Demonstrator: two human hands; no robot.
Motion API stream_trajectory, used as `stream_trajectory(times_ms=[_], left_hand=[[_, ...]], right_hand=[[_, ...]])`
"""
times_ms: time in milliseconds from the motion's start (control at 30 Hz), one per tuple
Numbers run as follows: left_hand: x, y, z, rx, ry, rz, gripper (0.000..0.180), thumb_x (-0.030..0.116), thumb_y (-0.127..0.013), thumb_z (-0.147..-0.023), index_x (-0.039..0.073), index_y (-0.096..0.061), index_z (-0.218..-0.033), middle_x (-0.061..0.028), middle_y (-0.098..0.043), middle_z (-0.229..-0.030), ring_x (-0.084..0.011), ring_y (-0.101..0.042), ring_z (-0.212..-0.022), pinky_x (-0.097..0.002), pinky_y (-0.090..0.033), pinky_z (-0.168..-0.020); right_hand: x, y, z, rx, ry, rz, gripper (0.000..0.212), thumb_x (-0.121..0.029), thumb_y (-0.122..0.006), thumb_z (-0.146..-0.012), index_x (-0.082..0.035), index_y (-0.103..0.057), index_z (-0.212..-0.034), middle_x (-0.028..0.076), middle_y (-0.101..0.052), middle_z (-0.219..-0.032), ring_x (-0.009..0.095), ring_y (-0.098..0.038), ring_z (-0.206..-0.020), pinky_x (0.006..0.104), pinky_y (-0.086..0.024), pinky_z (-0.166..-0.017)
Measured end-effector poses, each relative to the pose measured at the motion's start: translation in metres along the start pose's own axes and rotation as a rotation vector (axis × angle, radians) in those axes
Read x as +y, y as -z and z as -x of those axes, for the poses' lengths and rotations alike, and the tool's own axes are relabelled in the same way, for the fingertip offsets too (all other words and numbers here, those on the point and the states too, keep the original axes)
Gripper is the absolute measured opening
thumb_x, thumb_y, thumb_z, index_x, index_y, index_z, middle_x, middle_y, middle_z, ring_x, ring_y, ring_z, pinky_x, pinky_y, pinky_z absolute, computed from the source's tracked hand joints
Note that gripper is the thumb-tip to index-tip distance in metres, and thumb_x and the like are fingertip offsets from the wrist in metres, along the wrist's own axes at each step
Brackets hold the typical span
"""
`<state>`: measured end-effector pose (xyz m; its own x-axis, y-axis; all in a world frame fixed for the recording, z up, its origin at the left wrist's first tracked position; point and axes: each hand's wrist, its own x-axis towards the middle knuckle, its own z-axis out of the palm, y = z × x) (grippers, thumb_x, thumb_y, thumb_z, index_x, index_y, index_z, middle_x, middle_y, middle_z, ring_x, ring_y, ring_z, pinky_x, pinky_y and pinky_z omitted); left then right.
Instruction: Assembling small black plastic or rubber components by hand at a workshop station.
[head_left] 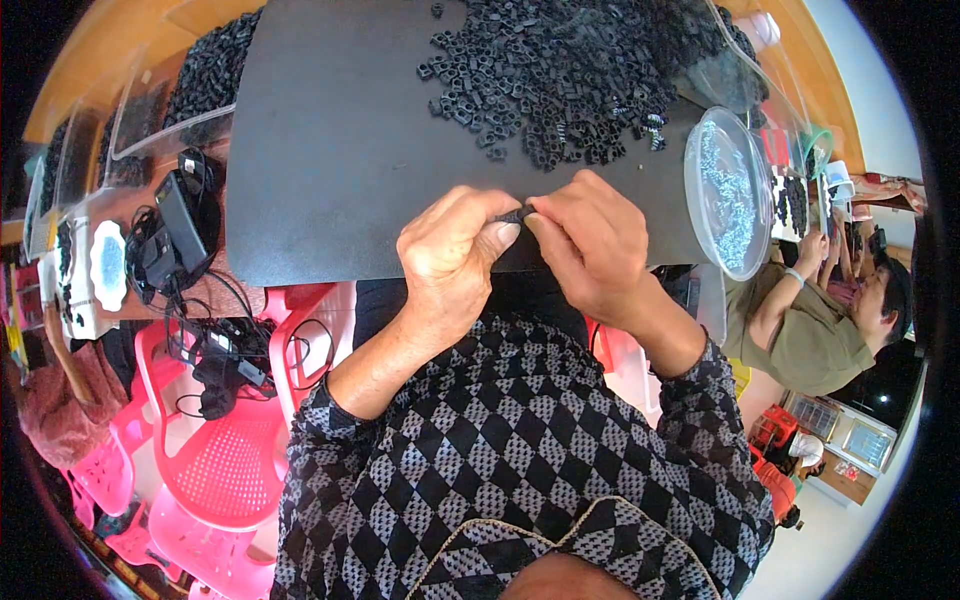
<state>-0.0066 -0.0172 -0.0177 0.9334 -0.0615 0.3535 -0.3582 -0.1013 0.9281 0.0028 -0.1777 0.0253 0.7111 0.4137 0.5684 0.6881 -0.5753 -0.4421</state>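
Observation:
Near the front edge of a dark grey mat [320, 170], both my hands meet over a small black plastic part [516, 215]. My left hand [450, 240] pinches it between thumb and forefinger. From the other side, the fingertips of my right hand [592, 240] close at its right end; whether they grip a further tiny piece is hidden. Beyond my hands a large heap of small black plastic parts [560, 75] spreads over the mat. Right of it, a round clear dish [694, 190] holds many tiny silvery pieces [735, 215].
Clear bins of black parts [210, 70] stand far left. Black power adapters and tangled cables [185, 225] lie beside the mat. Pink chairs [225, 470] stand at the lower left. A person in an olive top [815, 335] sits at right; another person's arm [68, 350] shows at left.

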Motion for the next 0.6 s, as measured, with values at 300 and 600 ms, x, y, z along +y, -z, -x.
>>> stream_trajectory(times_ms=[300,600], left_hand=[[-0.0016,0.0008,0.0014,-0.019,-0.015,-0.007,0.014,-0.005,-0.07,-0.075,-0.002,-0.067,-0.089,-0.0051,-0.062,-0.078,-0.0123,-0.057,-0.068,-0.0241,-0.046,-0.061],[0.0014,-0.0007,0.0018,0.023,-0.049,-0.009,0.018,-0.004,-0.07,-0.071,0.001,-0.062,-0.086,-0.0113,-0.058,-0.072,-0.0269,-0.058,-0.063,-0.0342,-0.045,-0.057]], right_hand=[[-0.0002,-0.0021,0.0034,-0.01,-0.002,-0.022,0.017,0.009,-0.066,-0.071,0.003,-0.061,-0.086,0.011,-0.058,-0.069,0.025,-0.051,-0.054,0.0338,-0.038,-0.048],[-0.0013,-0.0019,0.0053,-0.002,0.063,0.02,0.02,0.01,-0.064,-0.071,0.005,-0.059,-0.089,0.013,-0.058,-0.07,0.027,-0.051,-0.055,0.0346,-0.04,-0.049]])
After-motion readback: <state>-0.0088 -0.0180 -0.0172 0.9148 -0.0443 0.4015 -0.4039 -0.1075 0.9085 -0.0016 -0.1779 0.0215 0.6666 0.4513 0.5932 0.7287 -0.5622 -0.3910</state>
